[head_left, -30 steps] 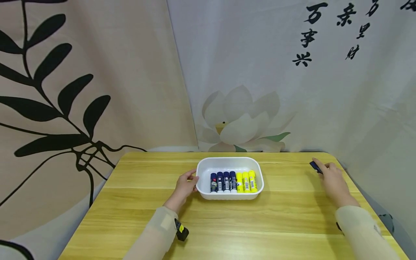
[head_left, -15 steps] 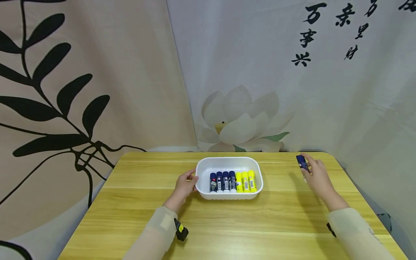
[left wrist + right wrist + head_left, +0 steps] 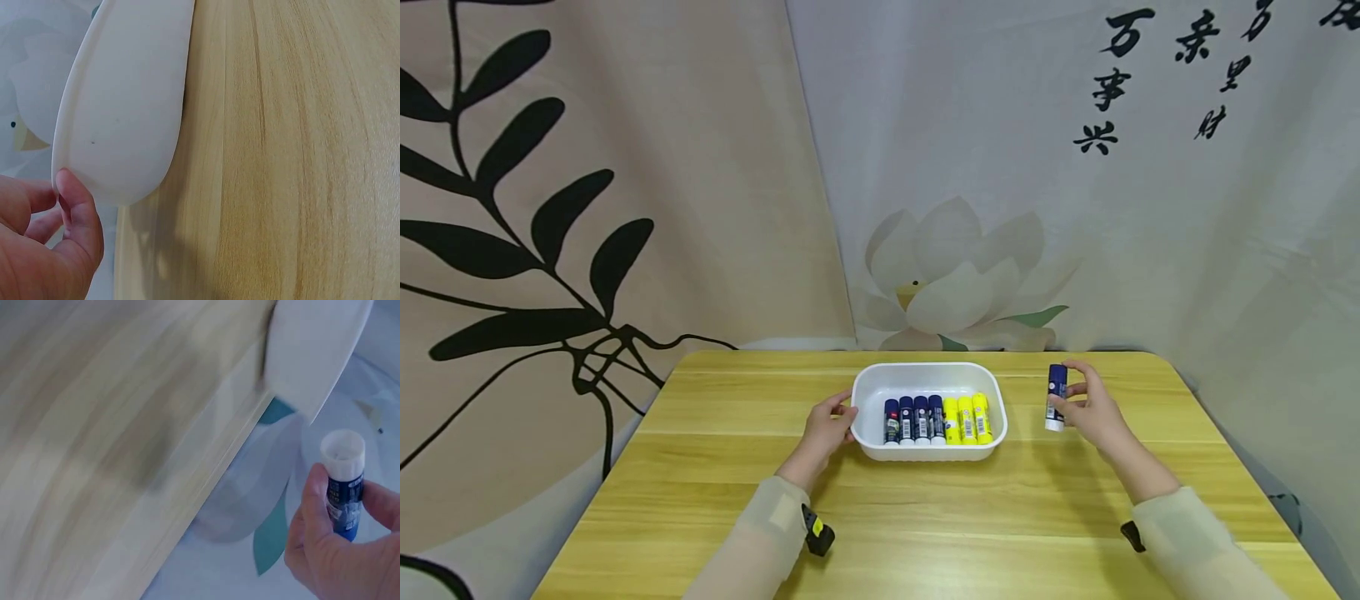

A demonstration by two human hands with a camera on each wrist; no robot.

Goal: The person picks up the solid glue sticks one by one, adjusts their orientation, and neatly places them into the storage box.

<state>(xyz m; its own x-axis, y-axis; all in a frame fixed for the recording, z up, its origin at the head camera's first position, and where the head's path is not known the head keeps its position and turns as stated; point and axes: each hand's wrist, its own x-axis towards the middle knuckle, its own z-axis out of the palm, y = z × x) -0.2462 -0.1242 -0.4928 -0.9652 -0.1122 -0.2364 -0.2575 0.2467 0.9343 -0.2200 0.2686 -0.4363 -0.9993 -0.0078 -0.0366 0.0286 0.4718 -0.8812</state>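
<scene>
My right hand (image 3: 1099, 410) pinches a dark blue glue stick (image 3: 1056, 392) with a white base, upright above the table to the right of the tray. In the right wrist view the glue stick (image 3: 344, 487) sits between thumb and fingers, its hollow white base toward the camera. My left hand (image 3: 827, 430) pinches the left rim of a white plastic tray (image 3: 928, 453); the left wrist view shows thumb and fingers on that rim. In the tray stand or lean, side by side, several dark blue glue sticks (image 3: 914, 421) and 3 yellow ones (image 3: 967, 420) at their right.
The tray rests on a wooden table (image 3: 925, 525) near its far edge. Behind hangs a printed cloth backdrop (image 3: 955, 167) with a lotus, dark leaves and black characters. A black camera (image 3: 818, 533) is strapped to the left wrist.
My right hand has carried the blue glue stick leftward from the table's right side toward the tray, turning it upright. The left hand and the tray have stayed in place.
</scene>
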